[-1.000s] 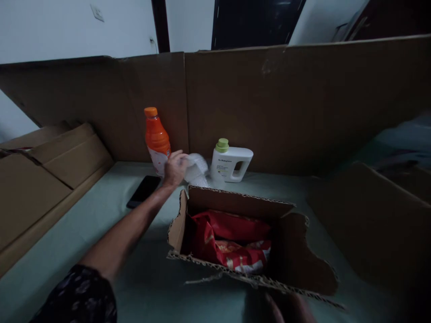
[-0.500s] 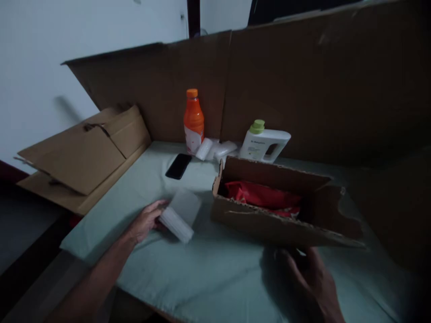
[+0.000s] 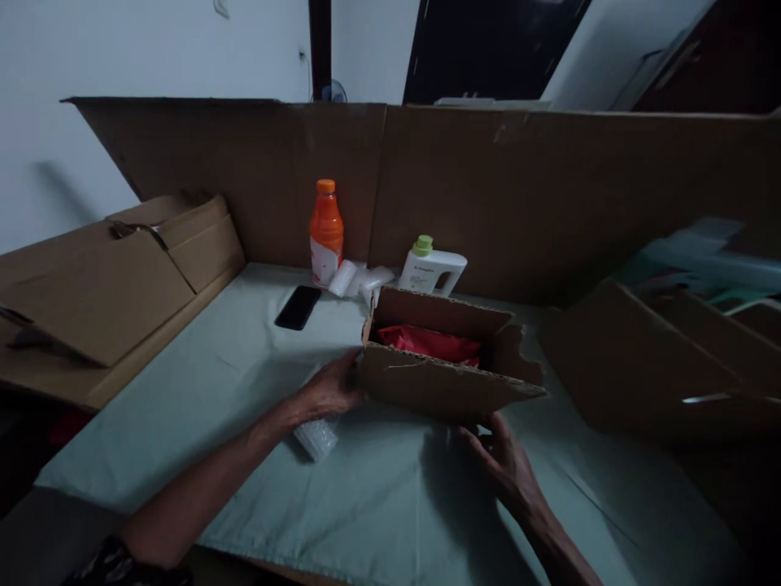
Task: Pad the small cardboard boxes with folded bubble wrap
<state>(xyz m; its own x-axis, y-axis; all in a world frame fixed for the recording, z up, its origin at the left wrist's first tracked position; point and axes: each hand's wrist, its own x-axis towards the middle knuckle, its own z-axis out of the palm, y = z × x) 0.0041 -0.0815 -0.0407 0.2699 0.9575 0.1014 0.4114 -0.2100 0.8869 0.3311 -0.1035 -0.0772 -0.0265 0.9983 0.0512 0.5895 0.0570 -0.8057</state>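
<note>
An open cardboard box (image 3: 445, 387) sits on the pale green table cover, with a red packet (image 3: 430, 342) inside. My left hand (image 3: 329, 389) rests against the box's left front corner, fingers curled, over a roll of bubble wrap (image 3: 316, 439) lying on the cover. My right hand (image 3: 503, 460) touches the box's front wall from below, fingers partly spread. Whether either hand grips the box is hard to tell in the dim light.
An orange bottle (image 3: 325, 232), more bubble wrap rolls (image 3: 357, 279) and a white jug with a green cap (image 3: 432, 267) stand at the back against a cardboard wall (image 3: 525, 195). A black phone (image 3: 298, 308) lies nearby. Flattened cartons (image 3: 103, 277) lie left, another carton (image 3: 659, 358) right.
My left hand picked a bubble wrap roll from the back, brought it near and laid it down, then moved to the box's corner. My right hand rose to the box front.
</note>
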